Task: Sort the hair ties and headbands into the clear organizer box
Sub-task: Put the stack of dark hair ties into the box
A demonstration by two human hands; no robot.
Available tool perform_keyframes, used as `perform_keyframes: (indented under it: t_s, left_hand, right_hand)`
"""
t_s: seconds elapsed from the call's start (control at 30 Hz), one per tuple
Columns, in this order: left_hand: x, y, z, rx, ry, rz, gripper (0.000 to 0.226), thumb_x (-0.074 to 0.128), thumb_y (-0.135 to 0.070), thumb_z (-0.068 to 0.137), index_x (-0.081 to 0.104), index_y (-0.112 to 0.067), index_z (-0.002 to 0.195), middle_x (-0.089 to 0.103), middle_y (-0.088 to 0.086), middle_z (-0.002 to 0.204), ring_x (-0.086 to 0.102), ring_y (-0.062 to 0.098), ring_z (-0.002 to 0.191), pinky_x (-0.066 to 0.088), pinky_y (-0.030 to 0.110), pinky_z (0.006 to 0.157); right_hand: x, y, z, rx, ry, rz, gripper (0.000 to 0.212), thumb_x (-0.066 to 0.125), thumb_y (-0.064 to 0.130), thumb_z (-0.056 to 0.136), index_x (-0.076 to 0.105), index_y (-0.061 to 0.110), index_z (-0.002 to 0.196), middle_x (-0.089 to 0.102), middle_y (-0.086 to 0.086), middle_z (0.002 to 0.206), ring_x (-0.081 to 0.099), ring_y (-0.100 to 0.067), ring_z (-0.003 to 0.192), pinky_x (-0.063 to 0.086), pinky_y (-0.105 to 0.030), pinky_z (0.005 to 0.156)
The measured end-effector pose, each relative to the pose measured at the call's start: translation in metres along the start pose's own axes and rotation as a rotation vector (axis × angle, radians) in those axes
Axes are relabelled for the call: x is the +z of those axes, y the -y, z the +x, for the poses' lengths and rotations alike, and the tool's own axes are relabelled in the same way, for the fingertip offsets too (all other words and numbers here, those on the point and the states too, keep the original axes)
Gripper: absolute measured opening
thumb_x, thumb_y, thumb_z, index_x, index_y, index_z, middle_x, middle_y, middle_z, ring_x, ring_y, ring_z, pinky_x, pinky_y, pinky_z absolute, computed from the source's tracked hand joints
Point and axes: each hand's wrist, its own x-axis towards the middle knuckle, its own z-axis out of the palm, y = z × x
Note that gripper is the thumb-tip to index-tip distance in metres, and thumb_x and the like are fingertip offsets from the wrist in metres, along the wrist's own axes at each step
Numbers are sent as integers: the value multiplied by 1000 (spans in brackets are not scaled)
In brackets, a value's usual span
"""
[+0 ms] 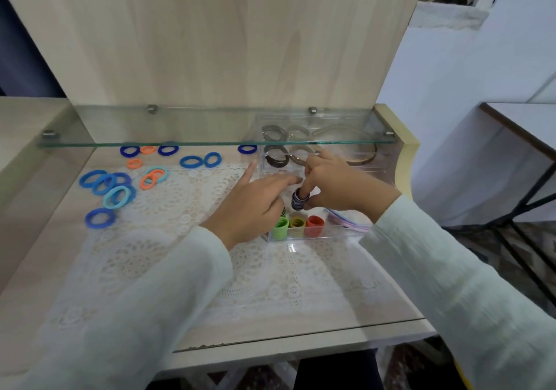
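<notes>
We see both hands meeting over the clear organizer box (313,237), which sits on the right part of the lace mat (168,257), its back end under the glass shelf (180,142). The left hand (255,206) reaches in from the lower left, palm down over the box's left edge. Its fingers are stretched out and grip nothing, and the forefinger lifts away toward the shelf. The right hand (334,185) comes in from the right with its fingers curled downward, and it holds a stack of dark blue hair ties (300,199) that appears threaded on one finger with the thumb tucked beneath. This stack hangs just above the box's middle section; we cannot tell whether it touches the bottom. Along the front wall stand rolls of green hair ties (280,227), yellow hair ties (297,224) and red hair ties (314,225), side by side, with pale purple headbands (346,221) lying to their right. Loose hair ties (103,183) in blue, light blue and orange are scattered on the mat's left side, well apart from the box.
</notes>
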Motion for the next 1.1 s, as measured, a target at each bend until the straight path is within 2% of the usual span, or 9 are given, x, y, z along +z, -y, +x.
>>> perform_keyframes:
  t_s: [0.13, 0.23, 0.37, 0.5, 0.6, 0.7, 0.8, 0.9, 1.1]
  left_hand:
    - [6, 11, -5, 117, -57, 112, 51, 28, -27, 97, 42, -24, 147, 43, -9, 152, 22, 6, 148, -2, 42, 123]
    - [7, 19, -9, 201, -61, 216, 55, 22, -33, 99, 39, -20, 149, 37, -5, 156, 16, 12, 150, 2, 44, 123]
    - [4, 24, -13, 261, -58, 241, 58, 27, -39, 97, 35, -17, 151, 31, -2, 159, 13, 16, 152, 6, 47, 123]
    - [1, 28, -16, 294, -60, 220, 54, 35, -41, 95, 45, -18, 142, 40, -2, 154, 19, 16, 150, 9, 47, 122]
    - [-1, 33, -17, 316, -27, 231, 50, 35, -43, 94, 52, -19, 134, 48, -1, 148, 28, 15, 147, 14, 46, 121]
    - [1, 36, -18, 355, 4, 243, 54, 35, -44, 94, 49, -18, 139, 43, 0, 152, 25, 17, 148, 15, 48, 121]
    - [1, 39, -18, 376, 18, 252, 56, 37, -43, 93, 45, -19, 144, 37, -1, 156, 20, 18, 150, 14, 49, 121]
    - [0, 39, -19, 388, 18, 241, 56, 39, -42, 93, 43, -22, 145, 36, -1, 157, 19, 19, 150, 14, 50, 121]
    - [-2, 40, -22, 418, 13, 227, 52, 43, -41, 93, 49, -23, 142, 41, -3, 154, 21, 19, 150, 14, 50, 121]
  right_hand:
    - [5, 2, 4, -13, 54, 32, 24, 68, 43, 83, 72, 36, 106, 40, 3, 103, 34, -22, 106, 30, -32, 90]
    - [8, 4, 10, -21, 82, 45, 23, 69, 41, 83, 72, 36, 106, 37, 6, 101, 31, -19, 105, 29, -31, 92]
    - [9, 5, 13, -16, 109, 69, 21, 68, 38, 84, 72, 35, 105, 36, 6, 101, 30, -19, 106, 29, -31, 91]
    - [6, 7, 11, -3, 157, 72, 24, 67, 32, 85, 70, 36, 109, 39, 5, 104, 33, -23, 114, 31, -34, 94]
    - [0, 10, 8, 32, 219, 53, 35, 59, 19, 89, 65, 36, 120, 44, 0, 117, 31, -26, 121, 28, -36, 98]
    - [-7, 15, 6, 48, 277, 30, 42, 50, 11, 91, 62, 35, 124, 44, -4, 127, 30, -29, 123, 28, -37, 100]
    - [-13, 19, 6, 64, 313, 8, 38, 47, 15, 94, 62, 33, 124, 43, -6, 131, 29, -31, 126, 28, -41, 103]
    - [-16, 21, 7, 81, 343, 1, 35, 46, 18, 96, 62, 33, 124, 42, -7, 133, 27, -32, 127, 29, -43, 104]
    - [-15, 24, 8, 93, 376, 42, 44, 42, 10, 94, 62, 37, 122, 45, -4, 127, 28, -32, 124, 30, -42, 99]
